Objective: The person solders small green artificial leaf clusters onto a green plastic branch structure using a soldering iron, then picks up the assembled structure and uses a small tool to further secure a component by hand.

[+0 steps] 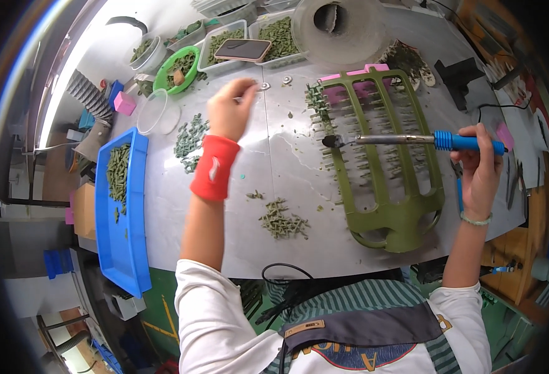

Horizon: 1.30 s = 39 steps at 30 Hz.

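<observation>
A loose pile of small green pieces (283, 219) lay nearest the operator on the metal table (249, 240). To its right, the olive-green frame (392, 215) was located with its solid end toward the operator and its long bars extending away, short prongs projecting along them. The right hand (481, 167) grasped the soldering iron (394, 139) by its blue handle, holding the shaft crosswise above the frame. The dark tip pointed left, at the frame's left-hand bar; contact could not be determined. On the far left, a blue tray (122, 252) contained further green pieces toward its far end. Beyond the near pile, the left hand (232, 106), with a red wristband (213, 168) below it, was raised above the table with fingers curled; whether it gripped anything could not be determined. Blue-green pieces (191, 140) were scattered to the left of the wristband. Farther back stood a bright green basket (193, 51) and clear tubs (280, 38) of green pieces, with a phone (243, 50) resting across two tubs.
</observation>
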Each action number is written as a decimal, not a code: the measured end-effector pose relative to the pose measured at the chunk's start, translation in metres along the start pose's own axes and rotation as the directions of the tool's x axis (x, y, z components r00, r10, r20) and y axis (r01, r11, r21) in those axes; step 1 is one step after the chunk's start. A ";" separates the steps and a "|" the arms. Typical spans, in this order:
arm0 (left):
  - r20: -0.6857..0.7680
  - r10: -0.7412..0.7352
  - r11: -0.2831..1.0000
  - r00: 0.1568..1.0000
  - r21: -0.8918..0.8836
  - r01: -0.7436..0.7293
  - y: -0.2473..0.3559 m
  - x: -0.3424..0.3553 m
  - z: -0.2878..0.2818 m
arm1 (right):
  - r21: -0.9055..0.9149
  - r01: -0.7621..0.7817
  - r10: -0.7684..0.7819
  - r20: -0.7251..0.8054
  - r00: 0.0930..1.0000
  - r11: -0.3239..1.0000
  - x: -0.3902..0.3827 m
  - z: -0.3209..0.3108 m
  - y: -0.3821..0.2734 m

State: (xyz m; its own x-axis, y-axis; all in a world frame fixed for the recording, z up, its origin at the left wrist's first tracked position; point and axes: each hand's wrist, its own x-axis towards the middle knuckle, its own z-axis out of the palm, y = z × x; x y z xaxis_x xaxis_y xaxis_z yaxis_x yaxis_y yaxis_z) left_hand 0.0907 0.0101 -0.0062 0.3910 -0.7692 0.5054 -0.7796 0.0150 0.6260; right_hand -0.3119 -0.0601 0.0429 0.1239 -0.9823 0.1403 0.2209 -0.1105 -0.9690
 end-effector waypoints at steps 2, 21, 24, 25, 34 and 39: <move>0.111 -0.011 0.852 0.994 0.521 -0.049 -0.058 0.002 -0.031 | -0.004 -0.001 0.001 -0.001 1.000 1.000 -0.002 0.005 -0.003; 0.011 -0.282 0.950 0.959 0.142 0.277 -0.090 -0.017 -0.042 | 0.024 -0.001 0.002 -0.035 0.999 1.000 -0.004 0.005 -0.006; 0.302 -0.454 0.849 0.838 -0.140 0.510 -0.095 -0.024 -0.048 | 0.027 -0.009 0.011 -0.053 0.999 1.000 -0.006 0.003 -0.007; 0.405 -0.441 0.793 0.801 -0.241 0.559 -0.092 -0.029 -0.048 | 0.031 0.007 -0.006 -0.051 0.999 0.999 -0.006 0.003 -0.008; 0.502 -0.529 0.725 0.685 -0.152 0.672 -0.062 -0.054 -0.041 | 0.023 0.010 -0.010 -0.018 1.000 1.000 -0.007 -0.001 -0.007; 0.385 -0.471 0.849 0.794 -0.047 0.527 -0.055 -0.060 -0.046 | 0.052 0.010 -0.010 -0.014 1.000 0.999 -0.008 0.002 -0.007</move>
State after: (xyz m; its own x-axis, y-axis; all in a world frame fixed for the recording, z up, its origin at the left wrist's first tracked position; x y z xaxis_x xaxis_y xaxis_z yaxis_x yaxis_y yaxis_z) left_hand 0.1323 0.0846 -0.0438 0.4895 -0.8634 -0.1224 -0.4330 -0.3625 0.8253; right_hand -0.3127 -0.0511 0.0485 0.1086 -0.9832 0.1470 0.2722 -0.1128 -0.9556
